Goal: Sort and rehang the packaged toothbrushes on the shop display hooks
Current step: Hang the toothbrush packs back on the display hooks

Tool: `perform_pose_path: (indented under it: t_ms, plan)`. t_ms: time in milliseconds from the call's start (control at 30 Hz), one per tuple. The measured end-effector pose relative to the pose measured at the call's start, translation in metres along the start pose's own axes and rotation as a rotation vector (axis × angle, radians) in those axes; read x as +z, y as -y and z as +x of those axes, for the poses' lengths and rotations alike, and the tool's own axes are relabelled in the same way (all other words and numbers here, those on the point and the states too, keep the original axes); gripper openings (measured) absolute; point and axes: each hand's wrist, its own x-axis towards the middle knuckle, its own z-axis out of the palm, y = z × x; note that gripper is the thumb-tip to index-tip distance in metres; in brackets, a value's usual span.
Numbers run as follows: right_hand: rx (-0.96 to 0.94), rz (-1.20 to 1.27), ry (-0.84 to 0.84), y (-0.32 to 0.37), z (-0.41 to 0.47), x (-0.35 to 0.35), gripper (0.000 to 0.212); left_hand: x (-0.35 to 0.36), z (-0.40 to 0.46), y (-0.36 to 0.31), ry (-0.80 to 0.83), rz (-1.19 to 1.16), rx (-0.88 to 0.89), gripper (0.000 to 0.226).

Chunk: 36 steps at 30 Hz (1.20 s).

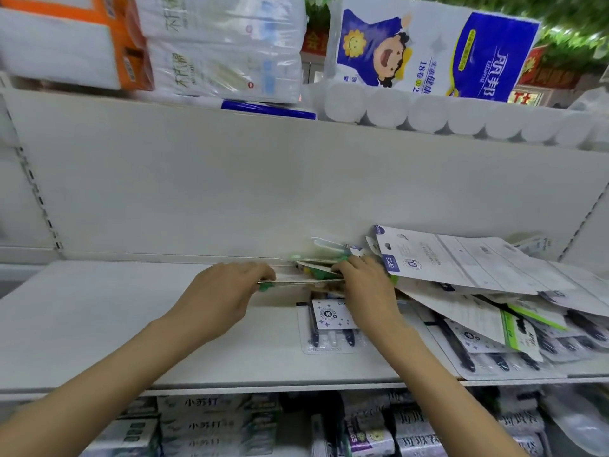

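Left hand [224, 291] and right hand [365, 285] both gripping a thin stack of toothbrush packs [309, 275] above the shelf [99, 324]. Light, slick, bendy cards; best pinched at stiff edges.

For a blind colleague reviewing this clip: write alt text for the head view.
Both hands, left hand and right hand, grip a thin stack of green-trimmed packaged toothbrushes above a white shop shelf. An untidy pile of white carded toothbrush packs lies to the right, and wrapped white toilet paper rolls sit on the shelf above.
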Motion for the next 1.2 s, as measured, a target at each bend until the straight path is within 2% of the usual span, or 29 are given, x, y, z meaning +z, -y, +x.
perform_pose_path:
  t_ms: [100,200,300,400,467,567,667,733,800,867,933,1000,1033,1100,1200]
  plan:
    - [-0.031,0.063,-0.031,0.005,-0.004,-0.007,0.052,-0.001,-0.005,0.000,-0.002,0.003,-0.007,0.049]
    - [-0.118,0.125,-0.032,0.011,-0.014,-0.015,0.065,0.000,-0.009,0.000,0.014,-0.095,-0.021,0.069]
    - [-0.229,0.149,-0.001,0.016,-0.018,-0.020,0.078,0.002,-0.012,-0.003,0.023,-0.032,0.024,0.072]
    - [-0.304,0.160,0.005,0.021,-0.021,-0.021,0.077,0.005,-0.015,-0.012,0.014,0.112,0.098,0.074]
    - [-0.326,0.172,-0.007,0.023,-0.025,-0.024,0.072,0.007,-0.016,-0.014,0.001,0.152,0.134,0.069]
    - [-0.314,0.190,-0.039,0.019,-0.027,-0.024,0.069,0.004,-0.014,-0.013,-0.082,0.151,0.120,0.051]
    - [-0.279,0.213,-0.133,0.013,-0.027,-0.025,0.048,-0.004,-0.013,-0.017,-0.117,0.108,0.044,0.026]
    - [-0.198,0.269,-0.205,0.012,-0.029,-0.030,0.040,-0.011,-0.012,-0.018,-0.067,-0.009,-0.099,0.021]
    - [-0.042,0.385,-0.230,0.014,-0.032,-0.038,0.054,-0.014,-0.015,-0.018,-0.055,-0.153,-0.200,0.028]
    - [0.125,0.530,-0.237,0.019,-0.036,-0.047,0.074,-0.019,-0.019,-0.022,-0.062,-0.460,-0.307,0.032]
    - [0.270,0.716,-0.167,0.025,-0.037,-0.055,0.089,-0.022,-0.020,-0.033,-0.094,-0.800,-0.390,0.030]
    - [0.381,0.951,-0.031,0.033,-0.038,-0.063,0.097,-0.027,-0.021,-0.047,-0.142,-0.998,-0.445,0.028]
    - [0.408,1.066,0.042,0.039,-0.038,-0.067,0.096,-0.029,-0.022,-0.054,-0.157,-1.065,-0.466,0.030]
    - [0.395,1.258,0.157,0.048,-0.041,-0.070,0.080,-0.030,-0.027,-0.066,-0.148,-1.160,-0.499,0.035]
    - [0.319,1.376,0.187,0.059,-0.050,-0.070,0.052,-0.028,-0.037,-0.081,-0.088,-1.242,-0.483,0.045]
